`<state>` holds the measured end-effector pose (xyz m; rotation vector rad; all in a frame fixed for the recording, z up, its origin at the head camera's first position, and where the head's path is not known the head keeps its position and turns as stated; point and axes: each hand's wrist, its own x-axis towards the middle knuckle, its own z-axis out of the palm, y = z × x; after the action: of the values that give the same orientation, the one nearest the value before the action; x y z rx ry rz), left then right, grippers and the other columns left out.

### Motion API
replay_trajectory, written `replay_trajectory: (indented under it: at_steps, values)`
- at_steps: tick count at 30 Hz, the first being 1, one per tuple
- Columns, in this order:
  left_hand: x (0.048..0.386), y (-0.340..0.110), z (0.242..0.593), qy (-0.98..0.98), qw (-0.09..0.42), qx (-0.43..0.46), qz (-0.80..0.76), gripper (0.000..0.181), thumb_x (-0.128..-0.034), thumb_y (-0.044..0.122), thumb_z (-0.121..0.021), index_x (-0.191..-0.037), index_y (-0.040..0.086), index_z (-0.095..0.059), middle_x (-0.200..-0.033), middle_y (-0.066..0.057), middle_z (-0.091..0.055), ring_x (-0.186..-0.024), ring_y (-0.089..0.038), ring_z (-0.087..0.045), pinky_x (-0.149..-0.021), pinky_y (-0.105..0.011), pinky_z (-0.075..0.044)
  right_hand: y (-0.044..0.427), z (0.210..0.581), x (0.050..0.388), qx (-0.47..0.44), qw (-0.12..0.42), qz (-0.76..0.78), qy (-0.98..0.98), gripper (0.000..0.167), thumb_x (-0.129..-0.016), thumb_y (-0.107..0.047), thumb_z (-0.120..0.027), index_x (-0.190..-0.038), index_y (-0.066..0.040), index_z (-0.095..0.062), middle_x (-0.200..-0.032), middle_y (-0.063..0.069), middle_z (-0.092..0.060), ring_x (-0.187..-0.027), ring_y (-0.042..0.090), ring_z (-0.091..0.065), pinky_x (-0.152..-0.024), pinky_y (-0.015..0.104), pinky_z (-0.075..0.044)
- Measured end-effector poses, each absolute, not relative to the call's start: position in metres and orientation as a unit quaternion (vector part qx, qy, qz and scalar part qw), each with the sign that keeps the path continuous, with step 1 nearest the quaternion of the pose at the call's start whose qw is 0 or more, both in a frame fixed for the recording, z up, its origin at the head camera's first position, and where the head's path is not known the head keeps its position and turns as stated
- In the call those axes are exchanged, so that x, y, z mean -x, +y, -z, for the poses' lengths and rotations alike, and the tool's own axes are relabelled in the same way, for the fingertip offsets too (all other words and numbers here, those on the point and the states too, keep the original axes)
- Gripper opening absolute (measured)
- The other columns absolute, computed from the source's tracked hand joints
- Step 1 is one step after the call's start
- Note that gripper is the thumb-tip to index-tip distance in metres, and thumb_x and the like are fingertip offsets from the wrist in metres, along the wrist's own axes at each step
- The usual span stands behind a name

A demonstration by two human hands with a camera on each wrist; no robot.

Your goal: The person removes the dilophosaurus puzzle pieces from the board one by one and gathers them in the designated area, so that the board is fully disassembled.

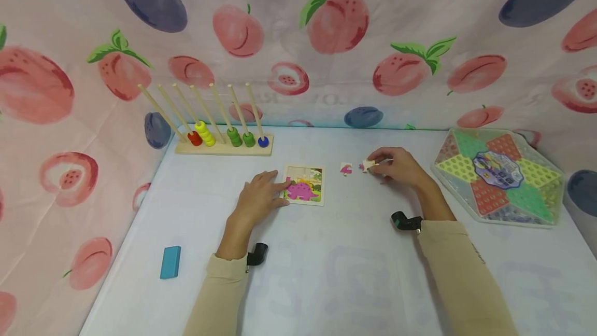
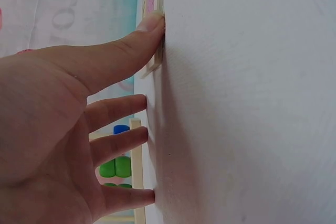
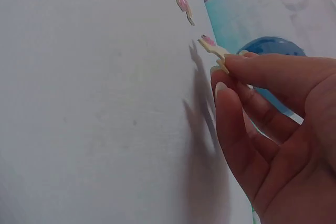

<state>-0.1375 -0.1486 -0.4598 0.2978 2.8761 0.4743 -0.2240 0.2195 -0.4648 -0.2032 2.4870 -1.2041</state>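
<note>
- Puzzle piece point(image 1: 366, 165), pale with some pink, is pinched between thumb and fingers of the right hand point(image 1: 398, 166), a narrow grip, to the right of the board.
- Second piece point(image 1: 346, 169), with a pink patch, lies on the bench point(image 1: 326, 263) between the board and that hand, just left of the held one.
- Puzzle board point(image 1: 323, 191) lies flat near the middle, with a pink dinosaur picture partly filled in (bare wood shows at its far left corner).
- Left hand point(image 1: 258, 196) has a wide, spread grip that pinches nothing: its index finger reaches over the board's left side, and its thumb touches the board's near edge.
- Bead rack point(image 1: 224, 151) stands far left, its pegs carrying red, yellow, green and blue beads.
- Blue block point(image 1: 170, 262) lies near left, well apart from the left hand.
- Hexagonal case point(image 1: 498, 170), with red, green and yellow panels and a round label, lies on the right, beyond the right forearm.
</note>
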Motion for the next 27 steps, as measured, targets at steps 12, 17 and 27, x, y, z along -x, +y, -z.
replay_trajectory:
  at_steps: [12, 17, 27]
  values:
    - [0.138, -0.149, 0.460, 0.975, 0.101, -0.108, -0.165, 0.054, -0.0916, 0.041, -0.075, -0.142, 0.030, -0.061, -0.161, -0.011, -0.045, -0.151, -0.040, -0.038, -0.114, -0.076, -0.032, 0.212, 0.469, 0.225, 0.047, 0.194, 0.403, 0.893, 0.029, -0.097, -0.017, -0.069, -0.121, -0.002, -0.070, -0.118, 0.021, -0.067, -0.068, 0.012, -0.067, -0.066, 0.021, -0.058]
    - [0.138, -0.148, 0.460, 0.976, 0.087, -0.116, -0.165, 0.049, -0.0943, 0.038, -0.072, -0.141, 0.027, -0.063, -0.157, -0.014, -0.049, -0.147, -0.041, -0.043, -0.111, -0.077, -0.035, 0.209, 0.468, 0.225, 0.051, 0.183, 0.392, 0.900, 0.027, -0.097, -0.016, -0.069, -0.119, -0.002, -0.070, -0.115, 0.020, -0.067, -0.068, 0.012, -0.065, -0.065, 0.021, -0.057]
    - [0.140, -0.143, 0.462, 0.979, 0.071, -0.109, -0.157, 0.052, -0.0952, 0.038, -0.071, -0.144, 0.025, -0.058, -0.155, -0.015, -0.051, -0.144, -0.043, -0.045, -0.108, -0.079, -0.036, 0.207, 0.468, 0.226, 0.051, 0.184, 0.386, 0.903, 0.027, -0.096, -0.014, -0.069, -0.119, -0.001, -0.070, -0.112, 0.020, -0.067, -0.069, 0.015, -0.064, -0.064, 0.020, -0.057]
